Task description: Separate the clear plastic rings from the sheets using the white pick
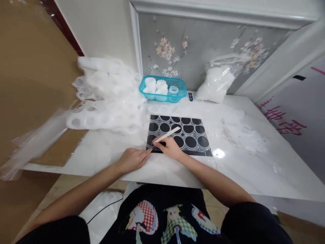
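A black mat (pixel 177 154) lies on the white table, topped by a translucent sheet with rows of round ring outlines (pixel 190 141). My right hand (pixel 169 147) is closed around a slim, flat white stick (pixel 169 134), held like a pen. Its lower end meets the sheet near the left side; whether it has a blade or point there is too small to tell. My left hand (pixel 134 159) rests on the table with fingers stretched out, the fingertips touching the mat's lower left corner. Nothing shows in that hand.
Behind the mat stands a blue basket (pixel 162 98) of white ring-shaped pieces. Small dark snips (pixel 190 97) lie beside it, near a clear bag (pixel 215 83) of white material. Heaps of perforated white sheeting (pixel 109 84) fill the left; translucent scraps (pixel 241 130) lie right.
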Motion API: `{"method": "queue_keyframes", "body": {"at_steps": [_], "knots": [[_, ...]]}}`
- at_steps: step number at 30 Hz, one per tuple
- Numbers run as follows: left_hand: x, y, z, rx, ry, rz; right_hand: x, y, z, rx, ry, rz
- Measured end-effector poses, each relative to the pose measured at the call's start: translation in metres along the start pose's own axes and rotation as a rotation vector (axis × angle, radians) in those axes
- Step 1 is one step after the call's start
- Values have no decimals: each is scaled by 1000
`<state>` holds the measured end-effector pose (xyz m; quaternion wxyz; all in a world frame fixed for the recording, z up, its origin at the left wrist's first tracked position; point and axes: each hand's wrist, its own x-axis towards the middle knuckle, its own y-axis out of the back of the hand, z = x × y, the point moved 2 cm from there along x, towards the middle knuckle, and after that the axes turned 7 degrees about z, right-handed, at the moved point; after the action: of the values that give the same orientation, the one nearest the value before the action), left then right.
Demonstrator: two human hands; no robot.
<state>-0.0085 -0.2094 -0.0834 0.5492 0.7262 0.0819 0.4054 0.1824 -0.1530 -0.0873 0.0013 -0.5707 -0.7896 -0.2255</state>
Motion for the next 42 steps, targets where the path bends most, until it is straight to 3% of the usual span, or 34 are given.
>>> {"method": "queue_keyframes", "body": {"at_steps": [6,17,20,25,27,28,30,32,33,35,38,42], "knots": [[-1,-9,0,1,52,-178,-2,-1,8,-58,-24,19],[1,-8,0,-62,198,-367,0,-1,2,-106,-30,-33],[2,-9,0,-55,201,-392,-5,-2,3,-186,84,-36],[4,-8,-2,-94,208,-439,-19,-10,1,-495,436,-123],[6,-6,-2,-100,223,-456,-10,-6,0,-594,516,-124],[7,-6,-2,-101,233,-458,1,1,-1,-627,516,-62],[7,-5,-1,-109,248,-456,31,21,-4,-650,437,182],[6,-5,-1,-124,258,-452,59,46,-7,-619,264,519],[5,-5,-1,-132,262,-447,69,55,-10,-582,226,580],[2,-6,-2,-142,269,-423,76,62,-15,-502,241,501],[0,-5,-5,-171,268,-332,55,55,-15,-370,247,236],[5,4,-6,-186,239,-157,16,40,-2,-188,-21,144]]}}
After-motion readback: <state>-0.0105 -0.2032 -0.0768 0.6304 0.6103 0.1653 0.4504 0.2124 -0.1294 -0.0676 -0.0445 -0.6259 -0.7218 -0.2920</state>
